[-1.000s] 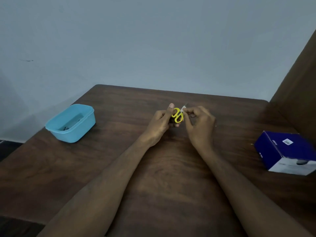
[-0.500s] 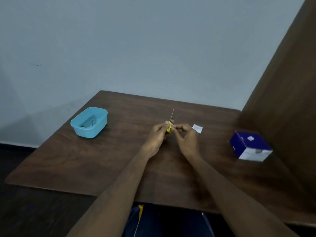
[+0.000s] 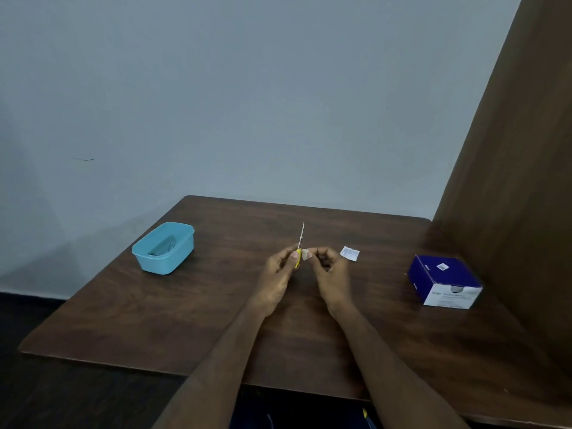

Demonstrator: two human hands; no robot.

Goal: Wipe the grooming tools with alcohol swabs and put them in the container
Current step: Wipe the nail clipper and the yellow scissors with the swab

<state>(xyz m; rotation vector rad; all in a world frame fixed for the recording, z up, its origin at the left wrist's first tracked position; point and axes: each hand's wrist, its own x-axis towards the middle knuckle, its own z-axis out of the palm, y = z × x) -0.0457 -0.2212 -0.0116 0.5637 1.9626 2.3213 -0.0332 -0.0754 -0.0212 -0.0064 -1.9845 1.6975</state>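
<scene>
One scissors (image 3: 299, 246), one swab (image 3: 305, 254), one container (image 3: 164, 248), one wrapper (image 3: 349, 253), one box (image 3: 443, 280). Left hand (image 3: 278, 274) fingers pinching yellow handle, blades upright over table (image 3: 185, 305); right hand (image 3: 329, 274) fingertips pinching swab against handle.

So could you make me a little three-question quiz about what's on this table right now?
1. True or false: the yellow scissors lie flat on the table.
2. Which hand holds the scissors? A) left B) right
3. Fill in: the blue tub sits to the person's ____ side.

Key:
1. False: the left hand holds them up, blades pointing away.
2. A; the right hand pinches a small swab against the handle.
3. Left; the dark blue box is on the right, and a torn white packet lies beside the right hand.
</scene>
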